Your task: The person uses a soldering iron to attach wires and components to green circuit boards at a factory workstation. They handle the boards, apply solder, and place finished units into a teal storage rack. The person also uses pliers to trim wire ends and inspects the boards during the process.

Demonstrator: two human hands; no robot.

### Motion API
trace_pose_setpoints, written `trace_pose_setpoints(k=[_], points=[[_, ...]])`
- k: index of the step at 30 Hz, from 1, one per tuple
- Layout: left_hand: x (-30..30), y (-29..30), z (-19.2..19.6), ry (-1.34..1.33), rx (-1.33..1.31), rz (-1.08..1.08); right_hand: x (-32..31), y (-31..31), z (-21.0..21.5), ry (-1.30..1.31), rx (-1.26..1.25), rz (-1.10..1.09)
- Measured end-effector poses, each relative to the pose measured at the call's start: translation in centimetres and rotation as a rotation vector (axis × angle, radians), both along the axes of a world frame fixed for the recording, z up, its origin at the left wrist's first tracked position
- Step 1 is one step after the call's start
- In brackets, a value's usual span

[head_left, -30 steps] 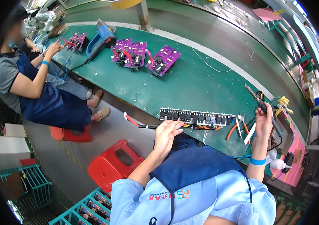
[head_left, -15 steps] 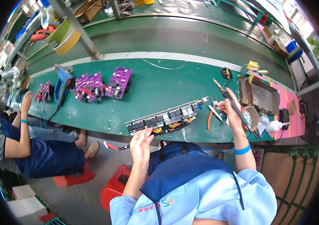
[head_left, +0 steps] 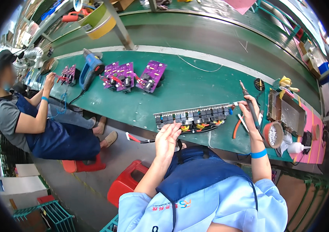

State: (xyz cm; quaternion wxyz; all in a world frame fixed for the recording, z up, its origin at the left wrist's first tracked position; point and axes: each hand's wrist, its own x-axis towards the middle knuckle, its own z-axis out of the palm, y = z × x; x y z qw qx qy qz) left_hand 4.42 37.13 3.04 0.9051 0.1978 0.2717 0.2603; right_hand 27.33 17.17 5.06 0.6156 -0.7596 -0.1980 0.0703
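A long circuit board assembly (head_left: 195, 115), with a row of black components and yellow, red and black wires, lies on the green bench in front of me. At its left front edge is my left hand (head_left: 167, 140), palm up with fingers stretched out, fingertips against the board. A red and black cable (head_left: 141, 140) juts out beside that hand. My right hand (head_left: 248, 115) grips a soldering iron (head_left: 246, 92), its tip pointing up and away. The fingertips of this hand are close to the board's right end; whether they touch it is unclear.
Near my right hand are an orange tool handle (head_left: 236, 129), a round bowl of small silvery pieces (head_left: 265, 135), a metal tray (head_left: 271, 108) and a white bottle (head_left: 296, 147). Purple circuit boards (head_left: 152, 75) and a blue heat gun (head_left: 93, 63) lie left. A co-worker (head_left: 29, 116) sits at far left.
My view has swung, so the bench appears further right. My right hand has come closer to the board's right end with the soldering iron. My left hand stays at the board's left end.
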Motion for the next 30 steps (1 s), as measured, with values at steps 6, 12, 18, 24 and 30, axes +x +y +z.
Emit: trace_pose_setpoints(k=[6, 12, 18, 24, 30], points=[[0.3, -0.1, 0.5, 0.011, 0.017, 0.024, 0.8, 0.4, 0.0, -0.021, -0.052, 0.002], [0.4, 0.1, 0.2, 0.040, 0.046, 0.012, 1.3, 0.7, 0.2, -0.120, -0.021, 0.035], [-0.3, -1.0, 0.2, 0.186, 0.088, 0.032, 1.9, 2.4, 6.1, -0.147, -0.121, 0.225], [-2.9, -3.8, -1.3, 0.174, -0.020, 0.053, 1.1, 8.6, 7.9, 0.418, 0.112, 0.588], [-4.3, -5.8, -2.9, 0.183, -0.017, 0.130, -0.3, 13.8, 4.6, 0.801, -0.036, 0.883]])
